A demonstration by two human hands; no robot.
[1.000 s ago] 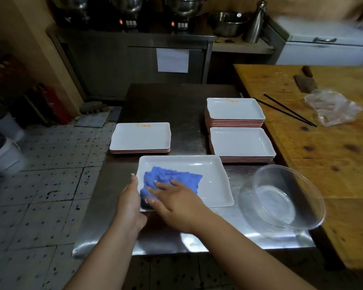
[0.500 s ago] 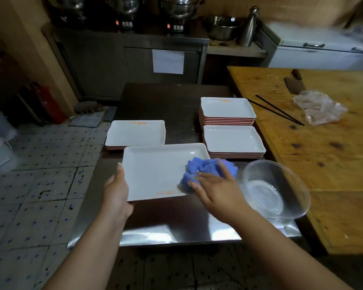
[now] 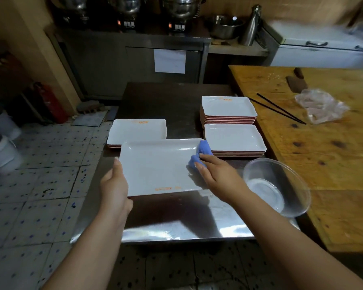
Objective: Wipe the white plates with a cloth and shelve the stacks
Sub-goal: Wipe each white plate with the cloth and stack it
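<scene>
Off the worktop's left edge, white buckets [image 3: 2,151] stand on the tiled floor [image 3: 50,185]. The left hand [image 3: 113,185] grips the left rim of a white plate [image 3: 157,166], thumb on top and the other fingers hidden beneath it. This plate sits toward the front of the steel worktop [image 3: 176,222], its far edge overlapping a low stack [image 3: 137,131] of the same plates near the left edge. Orange print shows along the plate's near rim. At the plate's far right corner lies a bunched blue cloth [image 3: 201,152], pinched and pressed down by the right hand [image 3: 220,176], fingers curled over it. Past the cloth, along the worktop's right edge, stand two more stacks: a near stack [image 3: 235,140] and, just behind it, a taller far stack [image 3: 228,109]. A clear bowl [image 3: 277,187] holding a little water sits at the front right corner, partly overhanging the edge. Right of it runs a wooden worktop [image 3: 323,153] carrying black chopsticks [image 3: 281,108], a crumpled plastic bag [image 3: 321,105] and a cleaver [image 3: 297,81].
</scene>
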